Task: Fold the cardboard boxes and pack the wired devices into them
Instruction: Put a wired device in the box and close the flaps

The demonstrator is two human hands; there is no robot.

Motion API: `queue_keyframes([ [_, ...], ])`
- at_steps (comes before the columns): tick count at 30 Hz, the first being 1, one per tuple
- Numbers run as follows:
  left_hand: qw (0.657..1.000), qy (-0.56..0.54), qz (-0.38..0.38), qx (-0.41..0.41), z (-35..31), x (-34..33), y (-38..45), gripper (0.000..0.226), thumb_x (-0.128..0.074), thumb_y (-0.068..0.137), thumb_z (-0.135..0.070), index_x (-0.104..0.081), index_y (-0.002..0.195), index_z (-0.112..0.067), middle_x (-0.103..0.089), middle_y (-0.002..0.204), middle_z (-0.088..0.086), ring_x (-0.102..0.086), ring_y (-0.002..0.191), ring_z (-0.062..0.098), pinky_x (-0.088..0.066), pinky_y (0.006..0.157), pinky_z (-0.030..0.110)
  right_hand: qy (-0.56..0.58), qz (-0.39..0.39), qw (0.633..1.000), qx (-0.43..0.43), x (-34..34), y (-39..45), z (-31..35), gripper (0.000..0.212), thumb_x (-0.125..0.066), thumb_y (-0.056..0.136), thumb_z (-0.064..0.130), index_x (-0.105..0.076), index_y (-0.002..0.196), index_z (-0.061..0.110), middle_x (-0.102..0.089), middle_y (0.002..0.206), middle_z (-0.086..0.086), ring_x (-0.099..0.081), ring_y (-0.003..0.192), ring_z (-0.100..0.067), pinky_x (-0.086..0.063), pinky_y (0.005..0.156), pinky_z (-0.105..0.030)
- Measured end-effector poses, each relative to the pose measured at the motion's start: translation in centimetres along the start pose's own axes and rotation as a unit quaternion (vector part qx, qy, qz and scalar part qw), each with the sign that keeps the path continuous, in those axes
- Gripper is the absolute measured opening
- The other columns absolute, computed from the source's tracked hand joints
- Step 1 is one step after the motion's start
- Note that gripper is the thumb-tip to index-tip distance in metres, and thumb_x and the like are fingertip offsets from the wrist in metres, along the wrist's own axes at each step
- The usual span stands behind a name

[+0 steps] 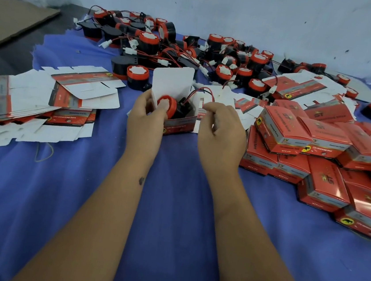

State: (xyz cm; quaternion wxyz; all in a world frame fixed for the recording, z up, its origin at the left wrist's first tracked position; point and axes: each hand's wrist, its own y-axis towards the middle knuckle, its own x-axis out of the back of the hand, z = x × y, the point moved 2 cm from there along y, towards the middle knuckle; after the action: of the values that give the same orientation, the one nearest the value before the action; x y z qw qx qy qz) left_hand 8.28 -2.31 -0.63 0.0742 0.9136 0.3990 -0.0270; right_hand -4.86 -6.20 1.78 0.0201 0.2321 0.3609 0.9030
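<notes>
while left hand (147, 113) grips, device (172, 108) sits boxed

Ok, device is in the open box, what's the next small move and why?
Probably tuck the red wire loop down into the open box. The device already sits inside under the left hand, but the wire arches above the rim by the right hand, and the white lid flap stands open.

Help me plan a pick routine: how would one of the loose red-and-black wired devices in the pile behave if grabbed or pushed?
Probably rigid: each loose device looks like a hard plastic drum. Its round body may roll if it is pushed on its side. The thin wires with white plugs are floppy and tangled in the pile, so lifting one could drag neighbours.
</notes>
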Motion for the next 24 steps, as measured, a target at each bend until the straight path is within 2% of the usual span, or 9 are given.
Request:
queue_keyframes([
  [2,1.0,-0.021,0.007,0.003,-0.1,-0.1,-0.1,0.031,-0.059,0.094,-0.021,-0.063,0.124,-0.029,-0.069,0.114,-0.009,-0.064,0.108,0.01,-0.053,0.093,0.032,-0.077,0.079,0.993,0.034,-0.5,-0.1,0.1,0.034,-0.049,0.094,0.009,-0.065,0.122,0.016,-0.062,0.095,-0.005,-0.055,0.084,-0.021,-0.043,0.063,-0.036],
  [5,0.999,-0.03,0.014,-0.003,-0.2,-0.3,-0.3,0.028,-0.059,0.095,-0.019,-0.061,0.118,-0.035,-0.068,0.113,-0.008,-0.064,0.108,0.012,-0.053,0.092,0.032,-0.164,0.173,0.97,0.047,-1.3,-0.4,0.0,0.049,-0.043,0.096,0.014,-0.046,0.143,0.029,-0.06,0.106,-0.005,-0.057,0.087,-0.026,-0.037,0.06,-0.033],
  [9,0.999,-0.037,0.004,0.001,-0.4,-0.4,-0.5,0.03,-0.058,0.094,-0.015,-0.059,0.113,-0.039,-0.067,0.103,-0.021,-0.064,0.095,-0.003,-0.051,0.081,0.02,-0.218,0.193,0.956,0.036,-1.6,-0.4,-0.2,0.056,-0.043,0.095,0.018,-0.033,0.149,0.028,-0.062,0.11,-0.006,-0.059,0.086,-0.03,-0.034,0.058,-0.032],
  [11,0.999,-0.038,0.002,0.004,-0.5,-0.4,-0.7,0.034,-0.056,0.093,-0.012,-0.059,0.112,-0.039,-0.067,0.099,-0.023,-0.064,0.092,-0.005,-0.051,0.077,0.016,-0.247,0.19,0.95,0.033,-1.5,-0.3,-0.2,0.053,-0.043,0.094,0.019,-0.035,0.147,0.028,-0.063,0.103,-0.005,-0.06,0.083,-0.03,-0.032,0.057,-0.031],
  [15,1.0,-0.026,0.01,-0.005,-0.7,-0.6,-0.9,0.038,-0.052,0.092,-0.009,-0.056,0.109,-0.042,-0.066,0.109,-0.016,-0.063,0.103,0.004,-0.049,0.078,0.016,-0.293,0.197,0.935,0.039,-1.8,-0.1,0.2,0.036,-0.045,0.093,0.018,-0.047,0.128,0.023,-0.064,0.093,-0.004,-0.062,0.082,-0.03,-0.027,0.056,-0.03],
  [18,1.0,-0.013,0.017,-0.013,-0.6,-0.6,-0.9,0.035,-0.054,0.093,-0.012,-0.055,0.114,-0.04,-0.065,0.111,-0.015,-0.062,0.105,0.006,-0.05,0.08,0.018,-0.262,0.232,0.937,0.011,-2.3,-0.1,0.4,0.033,-0.049,0.091,0.019,-0.049,0.124,0.023,-0.063,0.095,-0.002,-0.056,0.081,-0.027,-0.028,0.059,-0.031],
  [20,0.999,0.011,0.02,-0.025,-0.4,-0.6,-0.8,0.036,-0.056,0.093,-0.014,-0.052,0.119,-0.038,-0.062,0.11,-0.019,-0.061,0.105,0.004,-0.05,0.082,0.018,-0.225,0.245,0.943,-0.014,-2.4,0.0,0.4,0.024,-0.049,0.089,0.02,-0.052,0.113,0.022,-0.06,0.091,0.0,-0.047,0.077,-0.023,-0.028,0.06,-0.03],
  [22,0.998,0.037,0.016,-0.042,-0.3,-0.7,-0.6,0.037,-0.058,0.094,-0.015,-0.049,0.123,-0.036,-0.058,0.108,-0.024,-0.059,0.103,-0.001,-0.049,0.083,0.017,-0.198,0.249,0.948,-0.016,-2.4,0.0,0.3,0.014,-0.046,0.09,0.025,-0.053,0.102,0.022,-0.056,0.083,0.004,-0.046,0.074,-0.021,-0.026,0.056,-0.03],
  [24,0.996,0.075,0.019,-0.049,-0.2,-0.8,-0.4,0.043,-0.06,0.095,-0.018,-0.046,0.133,-0.033,-0.057,0.114,-0.021,-0.057,0.104,0.0,-0.047,0.083,0.014,-0.176,0.232,0.957,-0.007,-2.2,-0.1,0.5,0.015,-0.044,0.094,0.033,-0.054,0.096,0.023,-0.056,0.081,0.007,-0.048,0.074,-0.018,-0.029,0.056,-0.03],
])
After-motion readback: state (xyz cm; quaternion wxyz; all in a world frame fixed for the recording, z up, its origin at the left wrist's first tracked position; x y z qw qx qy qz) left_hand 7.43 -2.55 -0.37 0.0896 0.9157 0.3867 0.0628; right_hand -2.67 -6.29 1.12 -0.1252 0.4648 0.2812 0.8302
